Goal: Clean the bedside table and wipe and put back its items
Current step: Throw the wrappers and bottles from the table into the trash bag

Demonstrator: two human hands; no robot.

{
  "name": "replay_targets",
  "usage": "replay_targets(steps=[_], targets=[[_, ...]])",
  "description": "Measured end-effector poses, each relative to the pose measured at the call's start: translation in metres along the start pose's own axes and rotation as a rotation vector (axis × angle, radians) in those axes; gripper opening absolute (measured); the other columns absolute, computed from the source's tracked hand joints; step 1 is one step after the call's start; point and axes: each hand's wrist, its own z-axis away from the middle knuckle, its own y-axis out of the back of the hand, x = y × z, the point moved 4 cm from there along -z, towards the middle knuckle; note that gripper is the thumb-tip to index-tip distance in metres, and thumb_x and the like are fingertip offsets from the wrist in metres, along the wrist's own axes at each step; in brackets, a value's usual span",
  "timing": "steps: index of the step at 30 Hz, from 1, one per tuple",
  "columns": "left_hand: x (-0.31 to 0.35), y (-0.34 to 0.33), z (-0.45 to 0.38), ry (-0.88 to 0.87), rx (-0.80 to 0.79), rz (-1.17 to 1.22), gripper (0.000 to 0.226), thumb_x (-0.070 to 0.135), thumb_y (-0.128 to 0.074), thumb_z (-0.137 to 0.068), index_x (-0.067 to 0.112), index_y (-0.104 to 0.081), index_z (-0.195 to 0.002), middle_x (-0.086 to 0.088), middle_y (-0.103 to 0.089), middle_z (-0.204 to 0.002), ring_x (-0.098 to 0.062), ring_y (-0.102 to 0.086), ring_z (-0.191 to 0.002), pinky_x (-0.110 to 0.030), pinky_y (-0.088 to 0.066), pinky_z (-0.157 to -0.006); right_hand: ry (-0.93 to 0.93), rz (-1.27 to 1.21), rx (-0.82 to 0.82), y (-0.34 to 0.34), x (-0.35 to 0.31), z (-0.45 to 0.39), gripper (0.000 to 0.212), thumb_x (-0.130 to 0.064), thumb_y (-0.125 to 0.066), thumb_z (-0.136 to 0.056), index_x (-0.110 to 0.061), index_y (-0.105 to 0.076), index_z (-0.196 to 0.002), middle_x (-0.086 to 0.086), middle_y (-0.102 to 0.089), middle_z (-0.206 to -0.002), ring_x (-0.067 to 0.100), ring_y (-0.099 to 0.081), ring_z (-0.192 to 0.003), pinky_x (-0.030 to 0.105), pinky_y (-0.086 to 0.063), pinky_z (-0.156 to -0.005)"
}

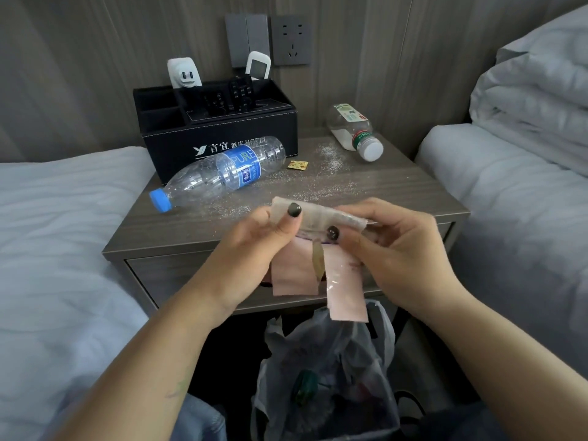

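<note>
Both my hands hold a crumpled clear wrapper with pink paper pieces (pixel 321 218) over the front edge of the bedside table (pixel 397 198). My left hand (pixel 254 246) pinches its left end with the thumb on top. My right hand (pixel 394 249) pinches its right part. Pink strips hang down from it above a plastic rubbish bag (pixel 321 370). On the table lie an empty bottle with a blue cap (pixel 219 173), a smaller bottle with a white cap (pixel 354 130) holding white powder, a small yellow sachet (pixel 297 165), and scattered white grains (pixel 331 157).
A black leather organiser box (pixel 219 128) with remotes and a white plug adapter stands at the table's back left. Beds with white linen flank the table on both sides. A wall socket (pixel 292 39) and switches sit above. A drawer front faces me below the tabletop.
</note>
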Motion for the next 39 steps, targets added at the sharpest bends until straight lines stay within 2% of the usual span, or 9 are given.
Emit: replay_targets(steps=[3, 7, 10, 13, 16, 20, 25, 33, 39], targets=[[0.002, -0.007, 0.003, 0.065, -0.094, 0.137, 0.050, 0.052, -0.039, -0.093, 0.019, -0.075, -0.100, -0.014, -0.072, -0.109, -0.030, -0.068, -0.103, -0.045, -0.055, -0.086, 0.356, 0.391, -0.001, 0.005, -0.010, 0.000, 0.025, 0.007, -0.068, -0.081, -0.011, -0.075, -0.097, 0.003, -0.067, -0.090, 0.005, -0.063, -0.081, 0.013, -0.046, -0.070], [-0.001, -0.004, 0.002, 0.140, -0.016, 0.204, 0.044, 0.038, -0.053, -0.084, 0.003, -0.070, -0.104, -0.025, -0.069, -0.104, -0.037, -0.065, -0.090, -0.040, -0.056, -0.073, 0.477, 0.544, -0.036, 0.001, -0.012, 0.002, 0.028, 0.016, -0.068, -0.078, -0.004, -0.076, -0.097, 0.009, -0.066, -0.096, 0.011, -0.064, -0.084, 0.020, -0.050, -0.072], [-0.002, 0.001, 0.000, 0.116, 0.048, 0.236, 0.038, 0.028, -0.062, -0.076, 0.005, -0.067, -0.105, -0.012, -0.068, -0.088, -0.021, -0.065, -0.076, -0.026, -0.054, -0.056, 0.233, 0.311, -0.108, 0.002, -0.008, 0.003, 0.032, 0.011, -0.066, -0.077, -0.009, -0.075, -0.100, 0.006, -0.066, -0.101, 0.018, -0.065, -0.089, 0.035, -0.054, -0.069], [0.001, 0.007, -0.001, 0.015, 0.101, 0.152, 0.028, 0.026, -0.066, -0.073, 0.017, -0.067, -0.100, 0.000, -0.069, -0.082, -0.013, -0.065, -0.072, -0.022, -0.053, -0.058, -0.176, -0.065, -0.190, 0.002, 0.000, 0.002, 0.037, -0.005, -0.069, -0.077, -0.014, -0.068, -0.113, 0.007, -0.070, -0.106, 0.025, -0.068, -0.096, 0.039, -0.056, -0.078], [0.003, 0.009, -0.001, -0.066, 0.133, 0.047, 0.031, 0.024, -0.066, -0.074, 0.017, -0.062, -0.104, 0.004, -0.073, -0.080, -0.010, -0.068, -0.074, -0.019, -0.054, -0.066, -0.311, -0.136, -0.087, 0.002, 0.012, 0.002, 0.031, -0.016, -0.074, -0.077, -0.012, -0.068, -0.107, 0.010, -0.073, -0.100, 0.024, -0.070, -0.084, 0.034, -0.058, -0.069], [-0.002, 0.003, 0.000, 0.046, 0.043, 0.039, 0.034, 0.041, -0.065, -0.083, 0.014, -0.065, -0.104, -0.017, -0.072, -0.100, -0.035, -0.070, -0.095, -0.047, -0.054, -0.088, -0.046, -0.010, 0.006, 0.007, 0.007, -0.002, 0.020, -0.002, -0.073, -0.078, -0.014, -0.074, -0.094, 0.006, -0.074, -0.090, 0.018, -0.069, -0.079, 0.026, -0.056, -0.070], [-0.001, -0.005, 0.002, 0.181, -0.066, 0.251, 0.034, 0.026, -0.057, -0.079, 0.002, -0.062, -0.103, -0.017, -0.074, -0.094, -0.023, -0.073, -0.078, -0.029, -0.060, -0.065, 0.305, 0.463, -0.050, 0.004, -0.009, 0.001, 0.027, 0.009, -0.072, -0.079, -0.015, -0.077, -0.090, 0.002, -0.067, -0.091, 0.012, -0.065, -0.081, 0.024, -0.052, -0.067], [-0.009, 0.006, -0.002, 0.080, 0.094, -0.072, 0.037, 0.009, -0.080, -0.066, 0.012, -0.064, -0.100, -0.005, -0.075, -0.096, -0.016, -0.069, -0.087, -0.033, -0.053, -0.086, -0.498, -0.268, -0.144, -0.001, 0.022, 0.007, 0.031, 0.000, -0.070, -0.076, -0.013, -0.073, -0.104, 0.013, -0.072, -0.099, 0.025, -0.068, -0.082, 0.035, -0.056, -0.076], [-0.040, -0.003, -0.004, 0.340, -0.003, -0.199, 0.021, -0.002, -0.069, -0.084, 0.007, -0.066, -0.103, -0.010, -0.075, -0.094, -0.016, -0.070, -0.084, -0.023, -0.056, -0.077, -0.706, 0.016, -0.051, 0.006, 0.049, 0.019, 0.027, 0.012, -0.067, -0.080, -0.009, -0.071, -0.097, 0.011, -0.073, -0.084, 0.016, -0.067, -0.060, 0.023, -0.058, -0.058]])
